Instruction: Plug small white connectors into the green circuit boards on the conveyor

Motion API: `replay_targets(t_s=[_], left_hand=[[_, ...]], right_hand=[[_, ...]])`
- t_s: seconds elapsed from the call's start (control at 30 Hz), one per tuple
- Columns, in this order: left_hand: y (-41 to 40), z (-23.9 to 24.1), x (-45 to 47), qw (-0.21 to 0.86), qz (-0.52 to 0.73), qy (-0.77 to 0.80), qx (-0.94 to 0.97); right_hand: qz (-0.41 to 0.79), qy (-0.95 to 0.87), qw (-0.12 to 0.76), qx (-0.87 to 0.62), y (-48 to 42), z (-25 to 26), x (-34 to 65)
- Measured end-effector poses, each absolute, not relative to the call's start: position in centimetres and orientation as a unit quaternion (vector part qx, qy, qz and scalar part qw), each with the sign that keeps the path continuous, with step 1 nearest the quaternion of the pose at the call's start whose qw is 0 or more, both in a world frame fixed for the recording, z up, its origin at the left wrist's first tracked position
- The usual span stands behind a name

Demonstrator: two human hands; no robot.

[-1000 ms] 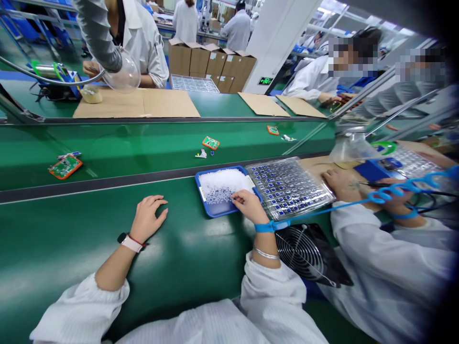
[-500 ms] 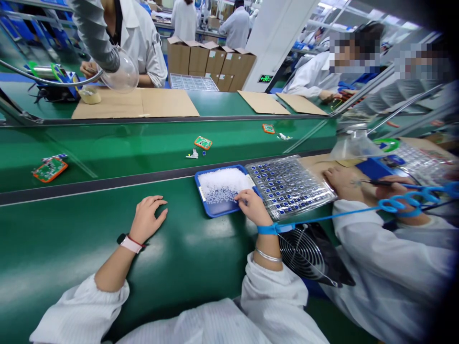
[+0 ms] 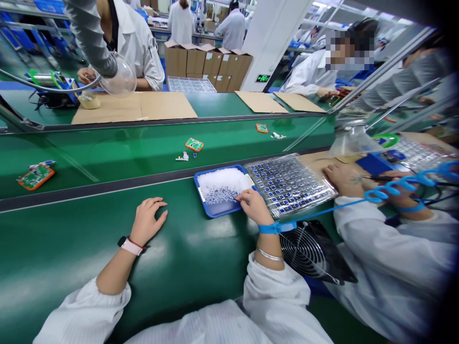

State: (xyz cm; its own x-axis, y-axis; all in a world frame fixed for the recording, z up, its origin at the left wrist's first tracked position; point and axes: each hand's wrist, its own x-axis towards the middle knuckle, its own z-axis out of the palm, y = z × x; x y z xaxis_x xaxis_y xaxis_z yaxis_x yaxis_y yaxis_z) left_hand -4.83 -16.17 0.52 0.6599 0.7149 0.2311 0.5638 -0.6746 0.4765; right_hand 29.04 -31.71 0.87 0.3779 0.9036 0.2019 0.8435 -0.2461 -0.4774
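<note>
My left hand (image 3: pixel 147 220) lies on the green bench top with fingers spread and nothing in it. My right hand (image 3: pixel 253 205) is at the right side of a shallow blue tray (image 3: pixel 219 211), its fingertips over the rim. Its index finger and thumb are drawn together; anything between them is too small to make out. Small translucent white pieces (image 3: pixel 224 181) are heaped in the tray and spread thinner near my fingers. Against the tray's right side lies a clear plastic blister tray (image 3: pixel 290 184) with rows of small blue parts.
Along the green conveyor (image 3: pixel 143 143) lie orange-edged circuit boards (image 3: pixel 194 144) with small white parts. A black fan (image 3: pixel 304 251) with a wire guard sits right of my forearm. A co-worker's hand (image 3: pixel 342 179) is at the right; a blue coiled cord (image 3: pixel 390 188) crosses there.
The circuit boards and small parts on the conveyor have shifted left. My two hands stay almost where they were. The co-worker's blue cord at the right has moved a little.
</note>
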Motion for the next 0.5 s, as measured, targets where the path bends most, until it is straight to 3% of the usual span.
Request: replay_targets(t_s=[0.17,0.27,0.4,0.5], left_hand=[[-16.1,0.5,-4.6,0.201,0.214,0.357,0.887],[-17.1,2.5,-3.5,0.267,0.242,0.303,0.882],[-21.3,10.4,-0.7,0.360,0.289,0.102,0.881],[-25.5,17.4,1.7,0.346,0.257,-0.145,0.891]], right_hand=[[0.076,-0.562,0.271,-0.778,-31.9,1.3,29.1],[0.081,-0.566,0.263,-0.777,-31.9,1.2,29.1],[0.071,-0.564,0.255,-0.782,-31.6,0.8,29.4],[0.063,-0.567,0.252,-0.782,-31.4,0.5,29.6]])
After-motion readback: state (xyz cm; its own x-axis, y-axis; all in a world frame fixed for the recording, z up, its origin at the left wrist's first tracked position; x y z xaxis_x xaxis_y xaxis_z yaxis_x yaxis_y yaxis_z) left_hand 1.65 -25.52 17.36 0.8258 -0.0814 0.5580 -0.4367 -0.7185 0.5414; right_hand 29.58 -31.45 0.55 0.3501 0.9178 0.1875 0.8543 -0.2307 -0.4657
